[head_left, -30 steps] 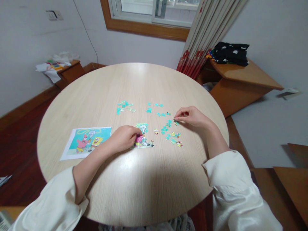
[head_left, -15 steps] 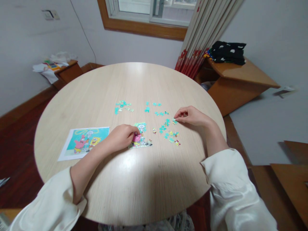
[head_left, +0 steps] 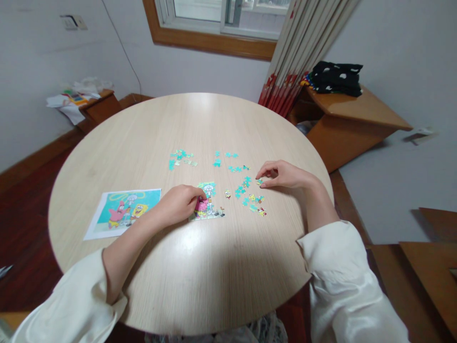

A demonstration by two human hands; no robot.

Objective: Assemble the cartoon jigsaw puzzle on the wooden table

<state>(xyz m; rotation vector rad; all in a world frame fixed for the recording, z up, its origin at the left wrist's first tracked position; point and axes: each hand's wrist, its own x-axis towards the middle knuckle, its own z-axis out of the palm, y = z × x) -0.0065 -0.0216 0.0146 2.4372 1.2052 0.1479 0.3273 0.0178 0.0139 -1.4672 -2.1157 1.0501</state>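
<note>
A joined section of jigsaw puzzle [head_left: 210,200], showing a pink figure and a pale tall one, lies on the table. Over its left side rests my left hand [head_left: 180,202], fingers curled down onto it and covering part of the pink figure. My right hand [head_left: 280,174] is low over the loose pieces at the right, thumb and forefinger apart. Beside those fingertips is a small puzzle piece [head_left: 259,182] in yellow and teal. One loose piece with a face [head_left: 227,194] lies just right of the joined section. More teal and yellow pieces [head_left: 241,190] are scattered nearby.
The printed reference picture [head_left: 107,231] lies left of my left forearm on the round wooden table [head_left: 193,286]. Pale and teal pieces [head_left: 180,155] sit farther back. Beyond the table are a curtain [head_left: 285,62] and a wooden cabinet [head_left: 357,114] with dark cloth on top.
My right thumb and forefinger have spread apart, the thumb coming nearer to me beside the small piece. My left hand stays on the joined section. The view has shifted slightly.
</note>
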